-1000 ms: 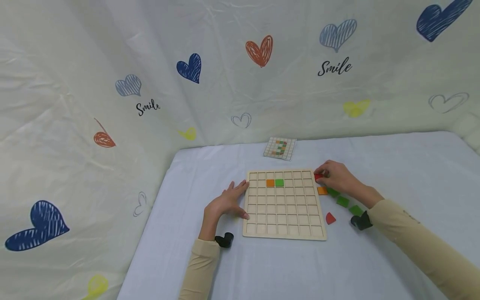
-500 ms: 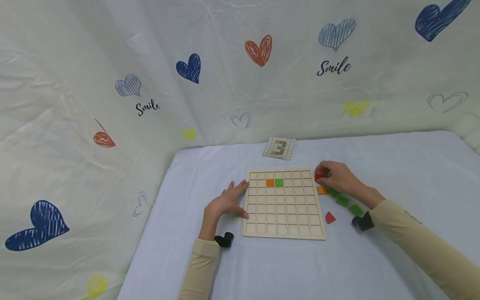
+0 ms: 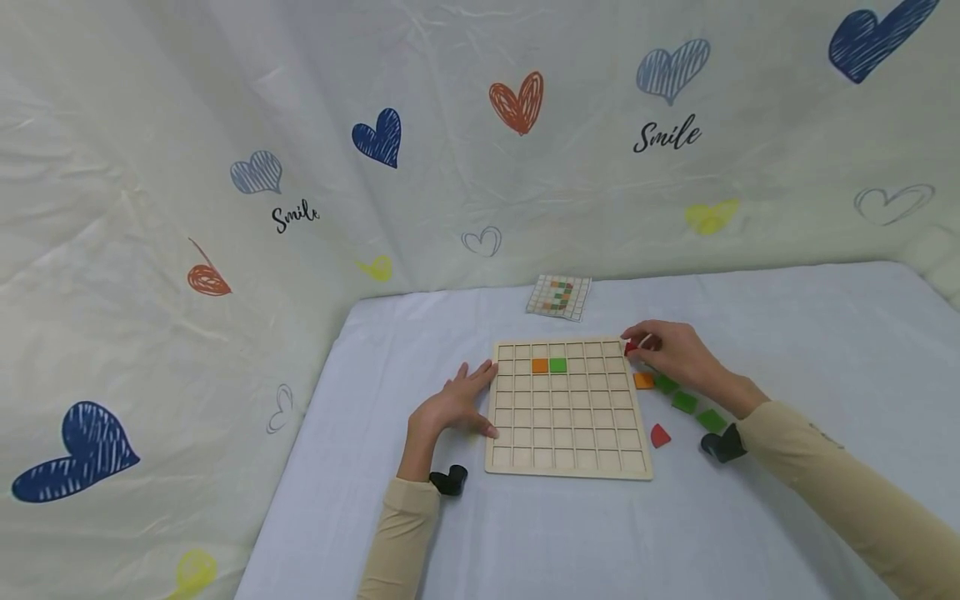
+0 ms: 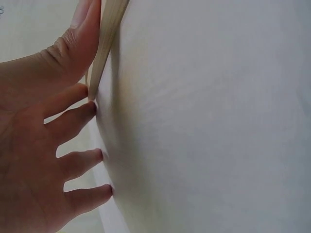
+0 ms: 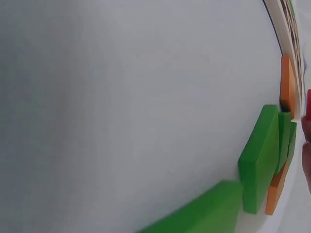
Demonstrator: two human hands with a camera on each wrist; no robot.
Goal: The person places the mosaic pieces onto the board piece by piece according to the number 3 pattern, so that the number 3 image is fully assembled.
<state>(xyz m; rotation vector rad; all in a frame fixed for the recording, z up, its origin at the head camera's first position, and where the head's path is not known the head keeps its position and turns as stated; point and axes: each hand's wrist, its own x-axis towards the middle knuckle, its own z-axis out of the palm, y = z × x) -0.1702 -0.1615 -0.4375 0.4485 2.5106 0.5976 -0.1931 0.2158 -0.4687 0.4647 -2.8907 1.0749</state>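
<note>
A wooden grid board (image 3: pixel 562 423) lies flat on the table, with an orange square tile (image 3: pixel 540 366) and a green square tile (image 3: pixel 558 365) side by side in its second row from the back. My right hand (image 3: pixel 673 350) pinches a small red tile (image 3: pixel 631 348) at the board's back right edge; in the right wrist view only fingertips (image 5: pixel 306 162) and a bit of red show. Spread fingers of my left hand (image 3: pixel 452 403) touch the board's left edge. From the left wrist, its thumb (image 4: pixel 80 46) lies against the board's side (image 4: pixel 108 43).
Right of the board lie another orange tile (image 3: pixel 643 381), several green tiles (image 3: pixel 684 402) and a red quarter-round tile (image 3: pixel 660 436). Behind the board rests a card (image 3: pixel 559 297) printed with a coloured grid pattern. A patterned cloth (image 3: pixel 435 208) hangs behind the table.
My right hand has shifted slightly left and back, bringing the red tile to the board's right edge. The left hand and the board have stayed put.
</note>
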